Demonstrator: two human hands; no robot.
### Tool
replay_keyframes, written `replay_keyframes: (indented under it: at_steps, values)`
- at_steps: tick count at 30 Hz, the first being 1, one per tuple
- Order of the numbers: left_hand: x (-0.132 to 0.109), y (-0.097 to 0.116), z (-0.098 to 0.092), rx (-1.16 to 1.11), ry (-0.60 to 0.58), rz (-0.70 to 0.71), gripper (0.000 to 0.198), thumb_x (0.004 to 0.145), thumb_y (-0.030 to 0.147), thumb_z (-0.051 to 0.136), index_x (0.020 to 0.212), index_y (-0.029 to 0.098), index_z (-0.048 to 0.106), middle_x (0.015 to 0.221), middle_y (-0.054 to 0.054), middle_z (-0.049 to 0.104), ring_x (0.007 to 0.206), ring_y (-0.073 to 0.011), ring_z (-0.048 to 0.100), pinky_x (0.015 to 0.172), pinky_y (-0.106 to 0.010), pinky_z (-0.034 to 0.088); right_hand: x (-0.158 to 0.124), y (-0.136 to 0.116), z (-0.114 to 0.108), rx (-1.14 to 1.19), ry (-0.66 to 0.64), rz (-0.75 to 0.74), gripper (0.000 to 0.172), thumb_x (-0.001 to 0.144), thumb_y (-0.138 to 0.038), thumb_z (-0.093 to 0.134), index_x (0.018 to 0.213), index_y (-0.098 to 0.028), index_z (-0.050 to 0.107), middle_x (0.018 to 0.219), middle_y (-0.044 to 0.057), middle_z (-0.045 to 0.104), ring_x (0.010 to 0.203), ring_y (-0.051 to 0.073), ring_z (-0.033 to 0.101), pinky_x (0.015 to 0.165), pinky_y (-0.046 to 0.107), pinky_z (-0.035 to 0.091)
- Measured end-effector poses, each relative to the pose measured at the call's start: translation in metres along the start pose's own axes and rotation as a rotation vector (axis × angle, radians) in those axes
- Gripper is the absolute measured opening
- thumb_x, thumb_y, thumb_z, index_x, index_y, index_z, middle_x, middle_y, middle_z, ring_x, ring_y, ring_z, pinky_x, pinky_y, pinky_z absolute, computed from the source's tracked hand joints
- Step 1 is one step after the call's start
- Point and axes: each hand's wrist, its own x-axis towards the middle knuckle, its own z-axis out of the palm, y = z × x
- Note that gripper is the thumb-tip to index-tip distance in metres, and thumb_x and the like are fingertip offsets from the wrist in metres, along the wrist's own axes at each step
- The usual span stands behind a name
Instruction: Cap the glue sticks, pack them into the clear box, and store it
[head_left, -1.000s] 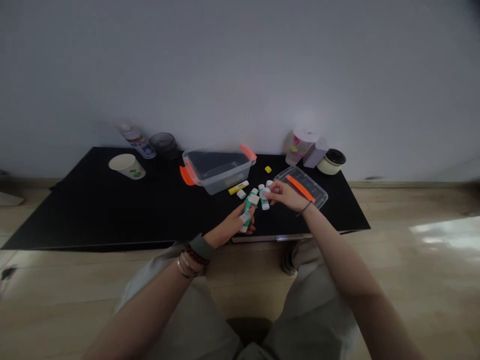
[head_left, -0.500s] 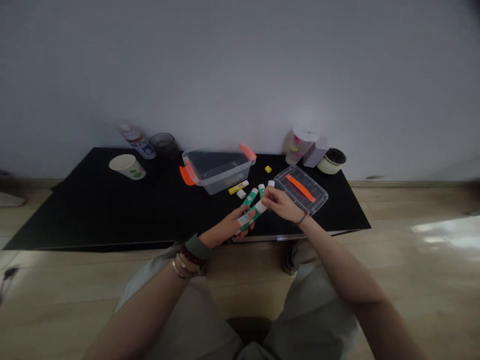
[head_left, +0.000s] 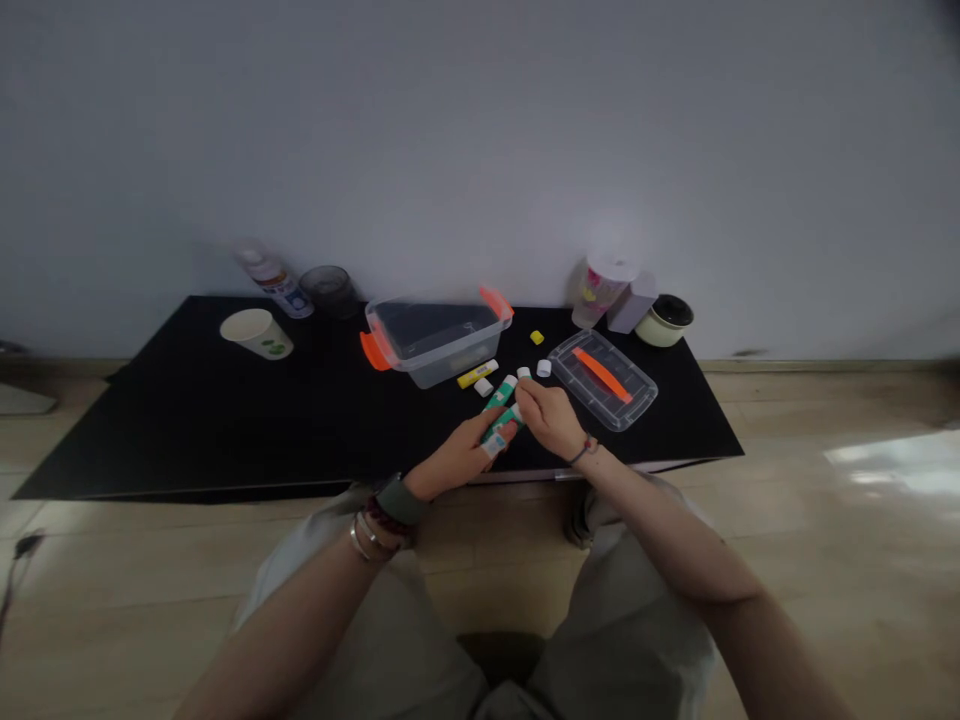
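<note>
My left hand (head_left: 459, 457) is closed round several green and white glue sticks (head_left: 499, 427), held over the near edge of the black table (head_left: 187, 420). My right hand (head_left: 546, 417) presses against the top ends of those same sticks, fingers curled on them. Another green glue stick (head_left: 502, 390) lies on the table just beyond my hands, with two white caps (head_left: 534, 370) and a yellow and white stick (head_left: 477, 374) close by. A clear plastic box (head_left: 435, 340) with orange clips stands behind them, and its clear lid (head_left: 602, 378) lies to the right.
A paper cup (head_left: 255, 332), a spray bottle (head_left: 271, 274) and a dark jar (head_left: 328, 288) stand at the back left. A pink printed cup (head_left: 598, 289), a small lilac box (head_left: 632, 303) and a cream bowl (head_left: 664, 322) sit at the back right. A small yellow piece (head_left: 536, 337) lies by the box.
My right hand has come in from the right with a stick and closed against the bundle in my left hand. The left hand has stayed almost in place.
</note>
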Motion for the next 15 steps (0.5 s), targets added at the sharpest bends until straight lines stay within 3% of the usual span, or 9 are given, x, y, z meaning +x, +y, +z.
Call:
replay_keyframes:
  at_steps: [5, 9, 12, 15]
  values:
    - [-0.002, 0.006, 0.005, 0.478, 0.165, 0.027, 0.033, 0.098, 0.039, 0.044, 0.118, 0.017, 0.058, 0.097, -0.008, 0.068, 0.084, -0.0196, 0.065, 0.074, -0.030, 0.048, 0.003, -0.002, 0.009, -0.130, 0.029, 0.125, 0.023, 0.095, -0.021, 0.037, 0.074, -0.021, 0.047, 0.060, -0.003, 0.042, 0.051, 0.011, 0.037, 0.055, 0.026, 0.022]
    - [-0.004, 0.010, 0.014, 0.697, 0.274, -0.049, 0.039, 0.098, 0.038, 0.044, 0.130, 0.018, 0.054, 0.120, -0.013, 0.066, 0.099, -0.0259, 0.067, 0.078, -0.031, 0.048, 0.006, -0.002, 0.020, -0.199, 0.064, 0.210, 0.024, 0.096, -0.021, 0.038, 0.074, -0.021, 0.049, 0.063, -0.001, 0.046, 0.053, 0.013, 0.038, 0.055, 0.028, 0.019]
    - [-0.003, 0.008, 0.014, 0.682, 0.250, -0.054, 0.038, 0.097, 0.038, 0.046, 0.129, 0.019, 0.054, 0.123, -0.015, 0.064, 0.101, -0.0275, 0.067, 0.076, -0.031, 0.048, 0.004, 0.000, 0.023, -0.173, 0.084, 0.272, 0.025, 0.097, -0.021, 0.039, 0.073, -0.021, 0.049, 0.065, 0.001, 0.049, 0.055, 0.014, 0.041, 0.055, 0.029, 0.020]
    - [-0.001, 0.007, 0.008, 0.441, 0.151, -0.056, 0.030, 0.095, 0.043, 0.049, 0.114, 0.020, 0.057, 0.104, -0.010, 0.067, 0.087, -0.0226, 0.066, 0.069, -0.028, 0.046, 0.000, 0.001, 0.015, -0.029, 0.035, 0.266, 0.029, 0.099, -0.028, 0.038, 0.072, -0.022, 0.047, 0.067, 0.001, 0.051, 0.059, 0.014, 0.045, 0.057, 0.027, 0.026]
